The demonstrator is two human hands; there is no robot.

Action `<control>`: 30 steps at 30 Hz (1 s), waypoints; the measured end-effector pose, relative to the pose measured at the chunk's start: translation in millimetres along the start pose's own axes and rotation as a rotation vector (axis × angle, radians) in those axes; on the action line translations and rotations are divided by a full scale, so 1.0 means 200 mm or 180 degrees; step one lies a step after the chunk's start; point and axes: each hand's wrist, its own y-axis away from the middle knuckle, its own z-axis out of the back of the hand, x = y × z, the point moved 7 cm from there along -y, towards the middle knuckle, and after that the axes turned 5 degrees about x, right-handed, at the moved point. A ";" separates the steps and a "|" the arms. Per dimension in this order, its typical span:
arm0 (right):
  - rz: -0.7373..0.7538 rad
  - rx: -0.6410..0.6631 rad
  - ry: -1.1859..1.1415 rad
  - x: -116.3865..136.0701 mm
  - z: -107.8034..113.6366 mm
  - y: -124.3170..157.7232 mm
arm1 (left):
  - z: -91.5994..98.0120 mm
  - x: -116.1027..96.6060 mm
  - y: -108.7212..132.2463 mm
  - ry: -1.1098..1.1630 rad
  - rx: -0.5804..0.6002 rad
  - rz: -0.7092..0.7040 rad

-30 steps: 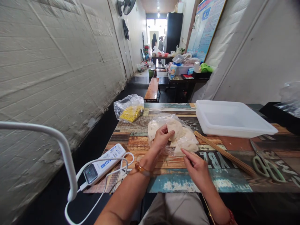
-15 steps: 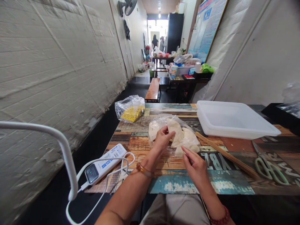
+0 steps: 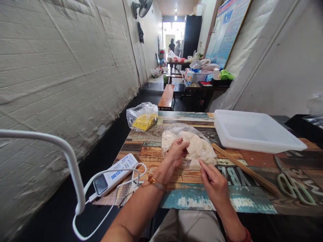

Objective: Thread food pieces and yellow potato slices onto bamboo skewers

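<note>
My left hand (image 3: 178, 151) is closed, thumb and fingers pinching the edge of a pale, flat, soft-looking sheet (image 3: 193, 142); its exact kind is unclear. More pale pieces lie beneath it in a clear plastic bag (image 3: 169, 130) spread on the table. My right hand (image 3: 214, 181) is closed around a thin wooden skewer (image 3: 197, 156), whose tip points up and left at the sheet's lower edge. Whether the tip touches the sheet I cannot tell. A bundle of wooden skewers (image 3: 246, 169) lies slantwise to the right of the bag.
A white plastic tub (image 3: 259, 148) stands at the back right, with green-handled scissors (image 3: 294, 186) in front. A yellow packet in a clear bag (image 3: 144, 121) sits back left. A white power bank (image 3: 114, 174) with cables lies left on the patterned table (image 3: 181, 198).
The sheet in my left hand now lies lower and flatter over the other pieces. My right hand has drawn slightly right and down, showing more of the skewer. The view has shifted slightly.
</note>
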 end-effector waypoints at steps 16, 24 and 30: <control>-0.0210 0.0061 -0.0045 -0.06 0.05 0.04 | -0.10 0.04 0.05 -0.0060 0.0414 0.0179; -0.0018 -0.0067 -0.0010 -0.04 0.06 0.03 | -0.12 0.06 0.05 -0.0111 0.0528 0.0117; -0.0119 -0.0119 0.0074 -0.06 0.07 0.05 | -0.15 0.08 0.07 -0.0196 0.0611 0.0136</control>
